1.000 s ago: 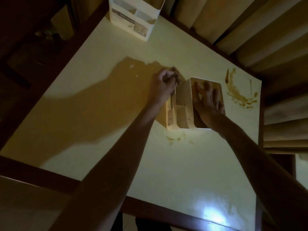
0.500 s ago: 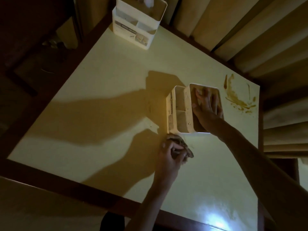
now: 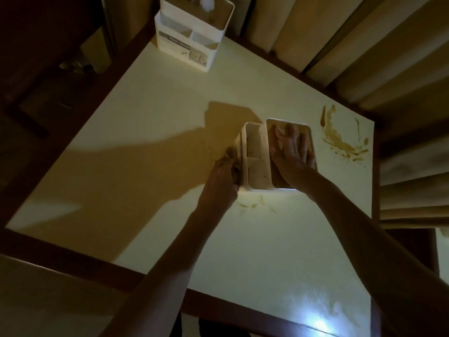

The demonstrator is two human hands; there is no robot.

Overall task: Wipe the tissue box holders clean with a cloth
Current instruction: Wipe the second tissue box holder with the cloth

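A cream tissue box holder (image 3: 258, 166) with side compartments stands near the middle of the pale table. My right hand (image 3: 290, 156) reaches into its large opening with straight fingers pressed flat against the inside. My left hand (image 3: 224, 177) grips a crumpled brownish cloth (image 3: 234, 164) and holds it against the holder's left outer side. The cloth is mostly hidden by my fingers. A second white tissue box holder (image 3: 192, 42) with a label stands at the table's far left corner.
Brown smears (image 3: 340, 139) mark the table (image 3: 145, 132) at the right of the holder, and small streaks (image 3: 255, 204) lie just in front of it. Curtains (image 3: 340, 45) hang behind the table. A dark wooden rim runs along the table's edges.
My left hand with the cloth was on the table in front of the holder; it has moved up to the holder's left side. My right hand stays inside the holder.
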